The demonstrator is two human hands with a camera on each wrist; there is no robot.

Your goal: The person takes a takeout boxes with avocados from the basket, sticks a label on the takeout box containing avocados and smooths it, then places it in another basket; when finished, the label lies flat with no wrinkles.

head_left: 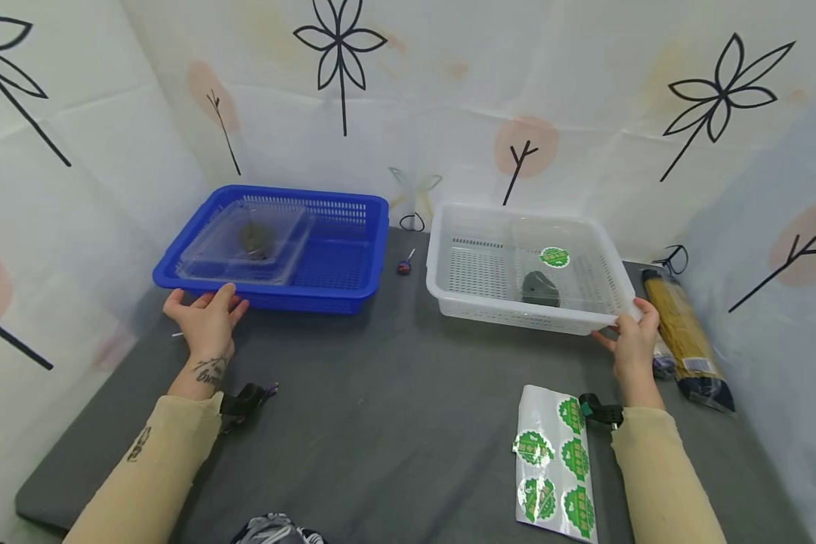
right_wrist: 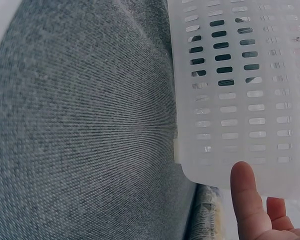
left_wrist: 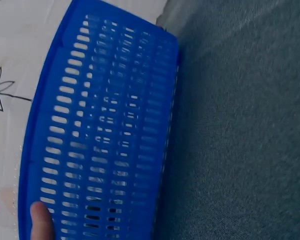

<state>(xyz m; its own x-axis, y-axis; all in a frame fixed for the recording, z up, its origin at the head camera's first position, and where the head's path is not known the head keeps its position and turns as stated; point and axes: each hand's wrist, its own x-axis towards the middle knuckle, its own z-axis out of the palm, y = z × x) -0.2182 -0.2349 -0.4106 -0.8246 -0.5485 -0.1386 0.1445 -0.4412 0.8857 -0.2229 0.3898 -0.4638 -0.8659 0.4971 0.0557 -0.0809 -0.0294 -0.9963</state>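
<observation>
My left hand (head_left: pixel 207 321) holds the front left rim of a blue plastic basket (head_left: pixel 333 293); its thumb lies on the slotted outer wall in the left wrist view. Inside that basket a clear plastic box (head_left: pixel 211 245) contains a brownish lump. On the other side my right hand (head_left: pixel 634 344) grips the front right corner of a white slotted basket (head_left: pixel 476 302), with the thumb against its outer wall (right_wrist: pixel 210 172). The white basket holds another clear box (head_left: pixel 588 257), with a round green sticker (head_left: pixel 554 258) and a dark grey-green item (head_left: pixel 540 289).
A lollipop (head_left: pixel 405 264) lies between the baskets. Nearer, a sheet of green round stickers (head_left: pixel 554 461) rests by my right forearm. A long bag with yellow contents (head_left: pixel 687 332) lies along the right side. Patterned black-and-white fabric (head_left: pixel 279 530) shows at the table's front.
</observation>
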